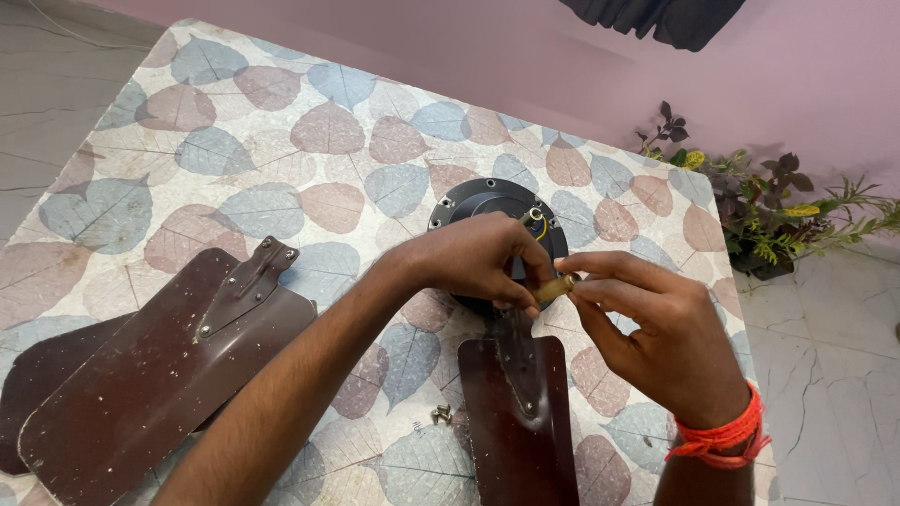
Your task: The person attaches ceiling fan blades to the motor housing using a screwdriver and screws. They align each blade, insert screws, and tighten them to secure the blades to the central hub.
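Note:
My left hand (483, 260) and my right hand (647, 328) meet over a dark round fan motor housing (473, 201) on the table. Both pinch a small brass-coloured cylindrical piece (554, 289) between their fingertips. A short shaft with a yellow wire (535, 219) sticks up from the motor just behind my left fingers. A brown fan blade (520, 422) lies below my hands, its metal bracket pointing toward the motor. My right wrist wears an orange thread band (722, 436).
Two more brown fan blades (141, 375) with a bracket are stacked at the left on the leaf-patterned tablecloth (281, 122). Small loose screws (439, 413) lie near the near blade. Potted plants (769, 211) stand on the floor at the right, beside a pink wall.

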